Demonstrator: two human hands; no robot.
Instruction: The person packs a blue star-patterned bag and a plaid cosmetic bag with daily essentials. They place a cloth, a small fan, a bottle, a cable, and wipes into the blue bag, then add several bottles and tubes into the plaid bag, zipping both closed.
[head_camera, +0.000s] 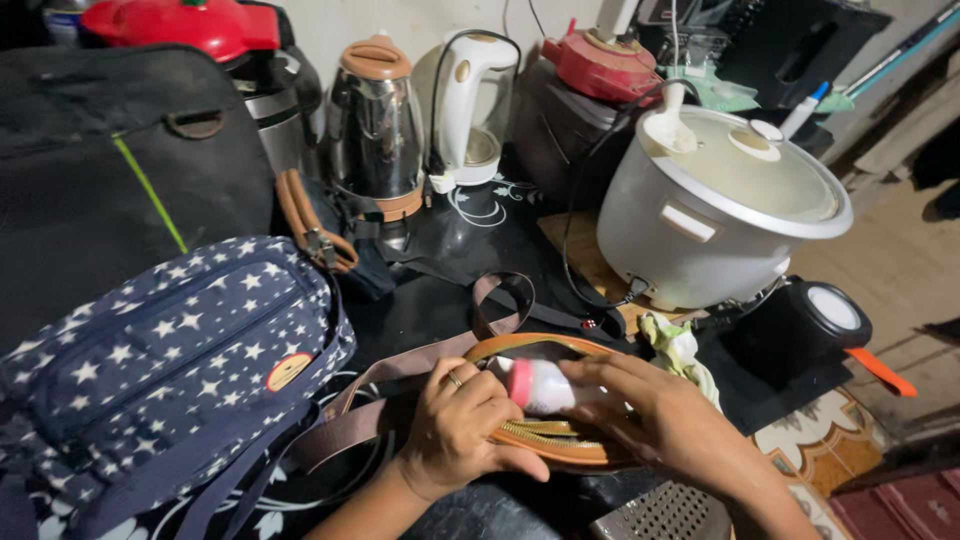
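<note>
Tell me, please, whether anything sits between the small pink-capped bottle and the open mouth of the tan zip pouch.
Nothing visible does. The right hand holds the bottle right at the mouth of the pouch, which the left hand grips by its edge.

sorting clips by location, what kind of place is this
Probably a home kitchen counter or a crowded household corner: a white rice cooker, a steel electric kettle and a metal grater sit around the hands, which work at a tan zippered bag.
</note>
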